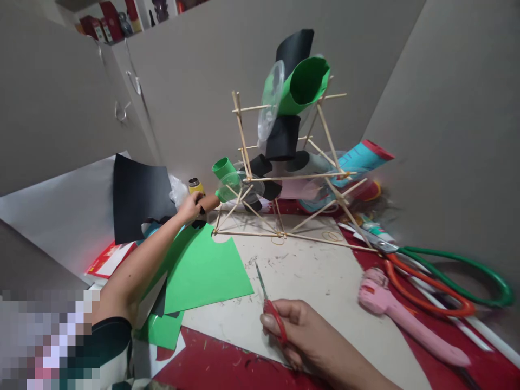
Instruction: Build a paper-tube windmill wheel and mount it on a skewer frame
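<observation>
Clamping red-handled metal scissors (267,304) in fingers of right hand (298,329) over off-white board (304,271); can't tell finger closure of left hand (189,209) beside brown cylinder (210,202). Could topple thin wooden-stick frame (300,177) by bumping it.

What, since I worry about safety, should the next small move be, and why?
Probably lay the red-handled scissors flat on the pale board: the right hand holds them with no paper at the blades, while the left hand is away beside the yellow bottle.
</observation>
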Demonstrator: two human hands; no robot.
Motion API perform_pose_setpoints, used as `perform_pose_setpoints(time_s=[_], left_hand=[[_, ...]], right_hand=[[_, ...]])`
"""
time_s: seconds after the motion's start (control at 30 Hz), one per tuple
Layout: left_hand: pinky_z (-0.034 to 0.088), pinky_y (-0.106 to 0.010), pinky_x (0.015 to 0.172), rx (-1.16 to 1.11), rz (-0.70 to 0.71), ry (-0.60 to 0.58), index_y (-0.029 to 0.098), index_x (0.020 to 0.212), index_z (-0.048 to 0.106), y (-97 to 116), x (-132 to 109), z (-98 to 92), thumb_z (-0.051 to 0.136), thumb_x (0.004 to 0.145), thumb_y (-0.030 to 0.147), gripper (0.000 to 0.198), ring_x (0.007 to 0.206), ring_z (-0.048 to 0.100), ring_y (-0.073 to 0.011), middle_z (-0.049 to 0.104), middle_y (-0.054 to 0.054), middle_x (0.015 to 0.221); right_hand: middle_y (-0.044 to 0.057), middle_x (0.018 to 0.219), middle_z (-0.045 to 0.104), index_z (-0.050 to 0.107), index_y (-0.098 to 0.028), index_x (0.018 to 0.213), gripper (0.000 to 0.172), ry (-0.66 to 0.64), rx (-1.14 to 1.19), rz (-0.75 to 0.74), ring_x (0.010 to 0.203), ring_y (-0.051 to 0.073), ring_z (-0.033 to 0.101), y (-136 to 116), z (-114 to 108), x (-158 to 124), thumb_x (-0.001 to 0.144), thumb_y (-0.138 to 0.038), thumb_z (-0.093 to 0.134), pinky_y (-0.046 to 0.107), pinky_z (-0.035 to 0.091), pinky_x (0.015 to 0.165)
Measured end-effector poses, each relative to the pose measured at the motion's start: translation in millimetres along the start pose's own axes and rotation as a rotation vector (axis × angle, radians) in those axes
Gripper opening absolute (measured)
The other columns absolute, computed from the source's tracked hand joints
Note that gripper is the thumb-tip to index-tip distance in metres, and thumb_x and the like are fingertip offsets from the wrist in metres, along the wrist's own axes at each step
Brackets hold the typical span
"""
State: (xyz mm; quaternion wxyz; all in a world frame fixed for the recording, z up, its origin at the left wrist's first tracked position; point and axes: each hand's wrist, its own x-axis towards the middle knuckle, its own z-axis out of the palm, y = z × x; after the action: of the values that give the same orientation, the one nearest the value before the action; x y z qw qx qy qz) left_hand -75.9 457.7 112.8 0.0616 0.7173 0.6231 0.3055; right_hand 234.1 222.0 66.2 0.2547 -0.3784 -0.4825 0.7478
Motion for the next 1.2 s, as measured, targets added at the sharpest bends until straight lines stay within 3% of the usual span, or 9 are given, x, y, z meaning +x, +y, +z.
perform_pose_setpoints(time_s=[0.13,0.3,0.47,0.6,0.73,0.87,1.1,1.2], left_hand=[[0.052,-0.035,0.081,-0.010,0.008,-0.158,0.015,0.126,0.059,2,-11,-14.6,0.059,0.061,0.007,0.065,0.092,0.066,-0.0257,0.072,-0.009,0.103],[0.051,-0.029,0.073,-0.019,-0.039,-0.179,0.016,0.143,0.045,4,-39,-53.5,0.057,0.063,0.006,0.081,0.087,0.068,-0.0224,0.071,-0.011,0.108],[0.051,-0.028,0.075,-0.045,-0.106,-0.174,0.014,0.133,0.054,-1,-84,-94.9,0.059,0.072,0.015,0.062,0.090,0.068,-0.0202,0.070,-0.013,0.116],[0.052,-0.027,0.067,-0.052,-0.212,-0.215,0.014,0.115,0.065,-12,-127,-114.5,0.060,0.076,0.022,0.040,0.079,0.070,-0.0190,0.074,-0.010,0.100],[0.049,-0.026,0.054,-0.045,-0.364,-0.244,0.013,0.099,0.068,-18,-162,-111.0,0.061,0.078,0.027,0.026,0.060,0.068,-0.0185,0.072,-0.007,0.074],[0.046,-0.025,0.049,-0.048,-0.493,-0.245,0.013,0.104,0.065,-16,-179,-91.3,0.062,0.080,0.028,0.028,0.051,0.065,-0.0169,0.070,-0.005,0.065],[0.044,-0.026,0.050,-0.019,-0.596,-0.224,0.011,0.103,0.066,-11,-169,-61.6,0.068,0.080,0.031,0.031,0.049,0.060,-0.0175,0.061,-0.001,0.053],[0.049,-0.029,0.062,0.021,-0.601,-0.185,0.011,0.102,0.066,-10,-161,-52.4,0.076,0.074,0.029,0.034,0.071,0.065,-0.0213,0.068,-0.006,0.074]], right_hand=[[-0.010,0.040,0.040,0.052,-0.018,0.064,0.054,-0.015,-0.010,-0.011,0.033,0.003,0.027,-2,2,-2,0.065,-0.065,0.077,0.020,0.014,0.037],[-0.009,0.041,0.041,0.051,-0.018,0.064,0.053,-0.051,-0.015,-0.017,0.036,0.004,0.026,1,0,-5,0.070,-0.065,0.074,0.022,0.013,0.040],[-0.009,0.039,0.040,0.054,-0.018,0.065,0.052,-0.067,-0.039,0.004,0.038,0.005,0.025,4,1,-10,0.073,-0.066,0.071,0.024,0.012,0.043],[-0.009,0.040,0.040,0.052,-0.019,0.063,0.048,-0.090,-0.012,-0.002,0.041,0.007,0.028,6,4,-12,0.077,-0.061,0.070,0.025,0.016,0.046],[-0.009,0.041,0.040,0.051,-0.019,0.063,0.047,-0.121,-0.011,0.003,0.041,0.007,0.026,8,6,-13,0.077,-0.058,0.072,0.025,0.015,0.046],[-0.009,0.042,0.040,0.050,-0.019,0.063,0.046,-0.110,-0.047,0.011,0.043,0.007,0.026,8,7,-14,0.078,-0.057,0.072,0.026,0.014,0.047],[-0.009,0.045,0.038,0.050,-0.019,0.065,0.046,-0.088,-0.205,-0.003,0.044,0.008,0.026,10,6,-11,0.077,-0.057,0.072,0.025,0.016,0.048],[-0.008,0.046,0.038,0.048,-0.019,0.063,0.048,-0.061,-0.282,-0.021,0.045,0.008,0.026,11,7,-11,0.076,-0.059,0.071,0.025,0.017,0.048]])
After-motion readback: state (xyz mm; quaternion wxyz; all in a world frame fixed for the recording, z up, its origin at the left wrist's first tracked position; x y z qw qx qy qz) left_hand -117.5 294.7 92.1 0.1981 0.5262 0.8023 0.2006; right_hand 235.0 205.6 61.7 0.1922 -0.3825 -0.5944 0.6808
